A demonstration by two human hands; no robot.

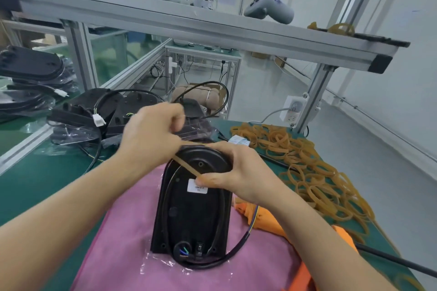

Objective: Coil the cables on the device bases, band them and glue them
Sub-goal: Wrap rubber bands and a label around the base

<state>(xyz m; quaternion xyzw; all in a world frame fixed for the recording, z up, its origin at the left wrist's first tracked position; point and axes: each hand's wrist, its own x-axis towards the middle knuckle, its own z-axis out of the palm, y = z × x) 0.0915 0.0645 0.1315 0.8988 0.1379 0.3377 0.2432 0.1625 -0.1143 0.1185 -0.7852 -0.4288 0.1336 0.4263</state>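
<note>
On pink cloth: base (191,208) | both hands' grip (153,134) (236,172) pinches band (186,168) stretched across it

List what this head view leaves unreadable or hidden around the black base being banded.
- White label on the base: print too small, partly under the right hand.
- Far rim of the base: covered by both hands.
- Rubber band: ends hidden inside the left hand and right fingers.
- Wall notices: blurred.
</note>
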